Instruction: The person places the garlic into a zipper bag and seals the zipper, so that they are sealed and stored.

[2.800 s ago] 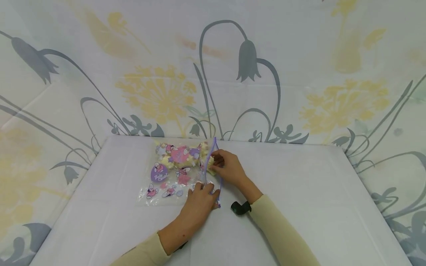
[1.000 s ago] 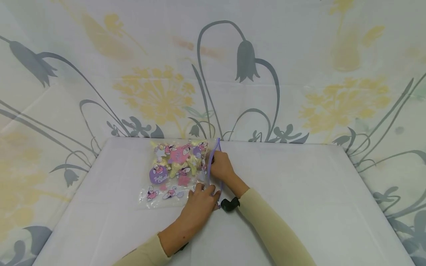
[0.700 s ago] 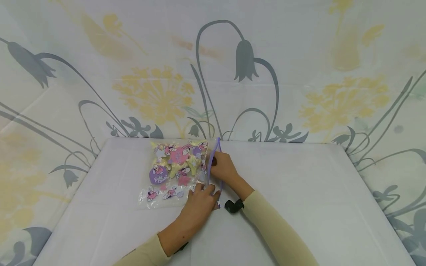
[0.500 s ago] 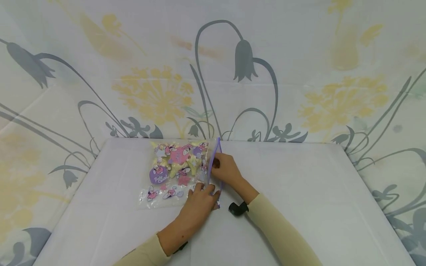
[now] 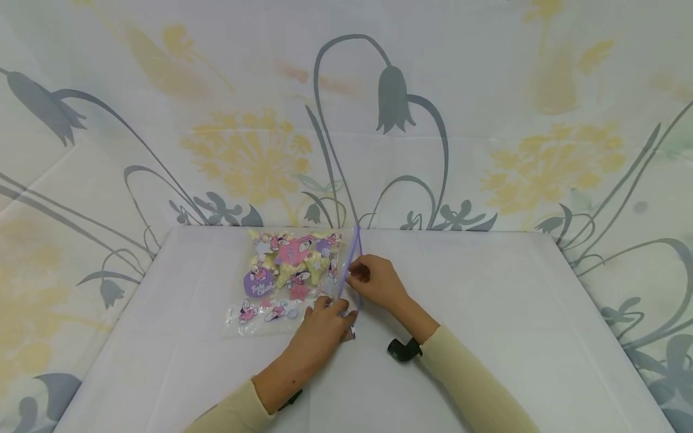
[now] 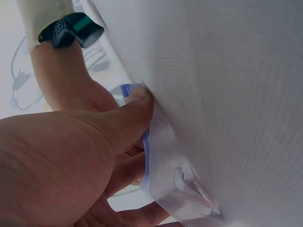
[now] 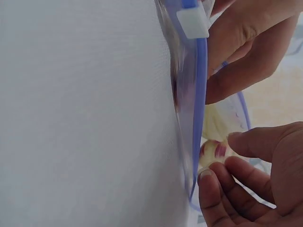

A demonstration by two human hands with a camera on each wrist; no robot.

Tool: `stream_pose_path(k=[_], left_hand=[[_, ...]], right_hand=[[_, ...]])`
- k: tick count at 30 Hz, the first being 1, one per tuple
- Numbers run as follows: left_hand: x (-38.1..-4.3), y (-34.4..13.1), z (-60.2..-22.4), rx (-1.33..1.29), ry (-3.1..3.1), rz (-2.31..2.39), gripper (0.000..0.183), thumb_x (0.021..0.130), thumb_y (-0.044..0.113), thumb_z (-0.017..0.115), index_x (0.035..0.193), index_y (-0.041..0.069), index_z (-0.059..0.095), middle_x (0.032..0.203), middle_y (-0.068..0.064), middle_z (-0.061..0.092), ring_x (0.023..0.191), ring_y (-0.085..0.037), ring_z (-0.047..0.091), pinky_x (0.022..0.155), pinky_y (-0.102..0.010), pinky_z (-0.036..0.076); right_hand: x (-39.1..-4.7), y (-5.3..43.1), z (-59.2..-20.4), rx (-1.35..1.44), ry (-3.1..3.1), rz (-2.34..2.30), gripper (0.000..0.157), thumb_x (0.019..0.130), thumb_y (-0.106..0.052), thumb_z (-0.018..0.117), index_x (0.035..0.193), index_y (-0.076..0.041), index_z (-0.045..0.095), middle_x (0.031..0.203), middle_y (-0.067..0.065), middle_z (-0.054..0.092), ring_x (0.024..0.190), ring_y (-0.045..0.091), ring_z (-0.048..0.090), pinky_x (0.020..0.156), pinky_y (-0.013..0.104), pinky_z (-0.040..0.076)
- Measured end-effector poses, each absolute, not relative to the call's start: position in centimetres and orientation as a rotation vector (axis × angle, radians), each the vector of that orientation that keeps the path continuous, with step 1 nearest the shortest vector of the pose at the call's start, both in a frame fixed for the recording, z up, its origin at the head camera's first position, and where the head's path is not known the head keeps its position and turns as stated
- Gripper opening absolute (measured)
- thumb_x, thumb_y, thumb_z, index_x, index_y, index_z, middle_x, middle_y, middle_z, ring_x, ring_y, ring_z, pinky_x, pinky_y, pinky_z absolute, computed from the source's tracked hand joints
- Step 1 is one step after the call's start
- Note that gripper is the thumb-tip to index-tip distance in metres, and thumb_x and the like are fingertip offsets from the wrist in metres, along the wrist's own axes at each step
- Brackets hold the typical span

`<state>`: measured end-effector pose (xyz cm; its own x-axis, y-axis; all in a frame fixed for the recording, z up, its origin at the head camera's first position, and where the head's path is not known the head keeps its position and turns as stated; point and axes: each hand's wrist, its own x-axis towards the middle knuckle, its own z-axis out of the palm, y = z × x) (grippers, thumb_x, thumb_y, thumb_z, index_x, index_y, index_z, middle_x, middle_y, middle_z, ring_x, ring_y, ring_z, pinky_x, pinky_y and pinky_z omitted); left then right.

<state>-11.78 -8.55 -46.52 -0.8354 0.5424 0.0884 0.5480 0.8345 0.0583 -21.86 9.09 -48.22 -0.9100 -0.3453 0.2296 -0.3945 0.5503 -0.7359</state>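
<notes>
A clear zip bag [image 5: 257, 328] printed with pink and purple figures lies flat on the table, holding several pale yellow pieces [image 5: 285, 272]. Its purple zip strip [image 5: 351, 255] runs along the right side, and the mouth gapes. My left hand [image 5: 320, 329] pinches the near corner of that mouth, thumb [image 6: 139, 94] over the strip's end. My right hand [image 5: 381, 281] is at the mouth, fingers loosely bent, thumb and fingertips apart. Behind them in the right wrist view, a yellow piece with red stripes [image 7: 215, 150] shows inside the bag.
A white slider [image 7: 193, 22] sits on the zip strip close to my left hand. White cloth covers the table [image 5: 476, 288], and a flower-printed curtain [image 5: 455, 180] rises along its back edge. Each wrist wears a dark camera mount [image 5: 403, 350].
My right hand went from the mouth into the bag and has since drawn back out to the right. The yellow piece once at its fingers now lies inside. My left hand stays at the corner.
</notes>
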Motion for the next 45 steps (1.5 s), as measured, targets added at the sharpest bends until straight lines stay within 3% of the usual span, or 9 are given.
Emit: stream_pose_path(k=[17,28,37,41,45], left_hand=[[-11.5,-8.8,-46.9,-0.872,-2.933,-0.231,0.042,0.094,0.039,0.076,0.131,0.019,0.076,0.133,-0.005,0.066,0.121,-0.039,0.062,0.087,-0.058,0.062],[-11.3,-9.2,-47.0,-0.809,-2.931,-0.370,0.047,0.091,0.032,0.083,0.134,0.019,0.069,0.163,-0.012,0.043,0.123,-0.041,0.062,0.090,-0.061,0.060],[-11.3,-9.7,-47.1,-0.793,-2.829,-0.370,0.063,0.085,0.029,0.092,0.139,0.019,0.061,0.154,-0.015,0.044,0.107,-0.035,0.066,0.081,-0.046,0.062],[-10.9,-9.8,-46.8,-0.757,-2.842,-0.360,0.067,0.087,0.034,0.090,0.142,0.014,0.059,0.147,-0.015,0.049,0.111,-0.036,0.066,0.080,-0.047,0.062],[-10.5,-9.9,-46.6,-0.724,-2.852,-0.352,0.063,0.089,0.036,0.088,0.139,0.011,0.061,0.143,-0.014,0.054,0.120,-0.037,0.063,0.087,-0.050,0.061]], right_hand=[[-18.5,11.0,-47.9,0.609,-2.725,1.325,0.012,0.090,-0.006,0.081,0.100,-0.003,0.075,0.089,0.002,0.073,0.080,0.013,0.066,0.073,0.030,0.058],[-17.3,11.9,-48.0,0.560,-2.785,1.360,0.009,0.092,-0.007,0.079,0.099,-0.006,0.074,0.085,-0.002,0.071,0.075,0.009,0.064,0.070,0.026,0.057],[-16.4,12.4,-47.7,0.546,-2.807,1.408,0.008,0.093,-0.007,0.078,0.100,-0.005,0.074,0.087,-0.001,0.073,0.077,0.009,0.066,0.072,0.026,0.058],[-16.0,12.6,-47.7,0.545,-2.816,1.415,0.011,0.093,-0.008,0.078,0.103,-0.004,0.075,0.089,-0.001,0.074,0.079,0.009,0.067,0.073,0.026,0.059],[-15.5,12.9,-47.6,0.543,-2.818,1.418,0.015,0.093,-0.008,0.078,0.106,-0.002,0.075,0.089,-0.001,0.074,0.080,0.009,0.067,0.073,0.026,0.059]])
